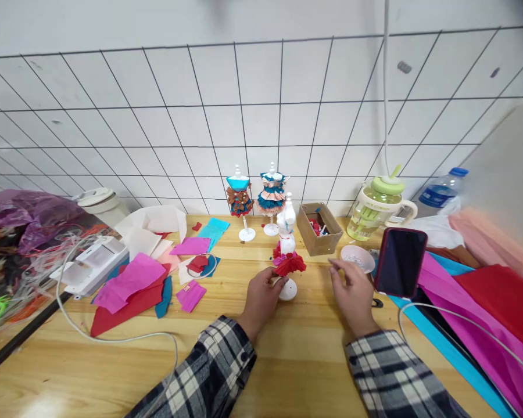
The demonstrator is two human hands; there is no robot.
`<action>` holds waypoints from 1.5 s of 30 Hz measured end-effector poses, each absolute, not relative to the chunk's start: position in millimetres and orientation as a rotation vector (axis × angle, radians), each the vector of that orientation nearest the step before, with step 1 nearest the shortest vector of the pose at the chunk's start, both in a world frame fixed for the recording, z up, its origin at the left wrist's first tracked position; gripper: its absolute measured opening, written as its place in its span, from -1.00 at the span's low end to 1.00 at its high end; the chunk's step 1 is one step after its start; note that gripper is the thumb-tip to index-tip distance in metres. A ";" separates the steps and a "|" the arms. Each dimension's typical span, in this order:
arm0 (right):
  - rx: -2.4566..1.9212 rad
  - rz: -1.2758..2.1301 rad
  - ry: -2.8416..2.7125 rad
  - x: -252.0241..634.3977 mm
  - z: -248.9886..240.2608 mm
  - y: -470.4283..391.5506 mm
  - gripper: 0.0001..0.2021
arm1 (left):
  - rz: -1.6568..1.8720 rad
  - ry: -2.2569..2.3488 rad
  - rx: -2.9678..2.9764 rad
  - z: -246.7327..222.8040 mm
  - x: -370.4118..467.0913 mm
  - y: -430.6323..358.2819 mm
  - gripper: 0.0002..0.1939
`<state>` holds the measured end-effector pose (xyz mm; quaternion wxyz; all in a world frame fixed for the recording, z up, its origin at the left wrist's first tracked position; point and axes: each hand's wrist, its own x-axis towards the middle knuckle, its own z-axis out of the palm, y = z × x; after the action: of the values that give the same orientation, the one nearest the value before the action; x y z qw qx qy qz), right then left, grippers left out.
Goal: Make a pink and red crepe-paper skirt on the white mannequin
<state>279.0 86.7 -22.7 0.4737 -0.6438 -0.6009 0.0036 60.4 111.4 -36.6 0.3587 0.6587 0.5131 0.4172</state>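
A small white dress form [287, 227] stands on its round base [288, 290] in the middle of the table. Red ruffled fabric [291, 265] and some magenta fabric [280, 254] sit around its lower part. My left hand [262, 295] pinches the left edge of the red ruffle between thumb and fingers. To the right, my right hand [352, 293] hovers low over the table with thumb and forefinger apart, holding nothing I can see. Its fingertips are near a pink dish [358, 259] of small pale pieces.
Two dressed miniature forms [239, 197] [271, 194] stand behind. A cardboard box [320, 244], green-lidded jug [377, 209], bottle [442, 188] and phone [400, 261] are at right, beside folded fabrics [451, 302]. Fabric scraps [133, 284], a cable [113, 338] and a power strip [96, 264] lie left.
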 end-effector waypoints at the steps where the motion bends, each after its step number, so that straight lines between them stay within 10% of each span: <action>1: -1.562 0.064 -1.489 275.8 -28.3 78.2 -0.75 | 1.092 1.289 1.656 -36.0 60.6 110.9 -0.80; 45: -1.270 0.747 -1.057 216.0 -18.2 60.1 -0.40 | 1.113 1.104 1.449 -40.0 67.8 100.5 -0.80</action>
<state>216.0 60.1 -18.2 0.6162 -0.5517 -0.4591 0.3244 67.8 100.5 -40.0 0.4824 0.5947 0.4530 0.4566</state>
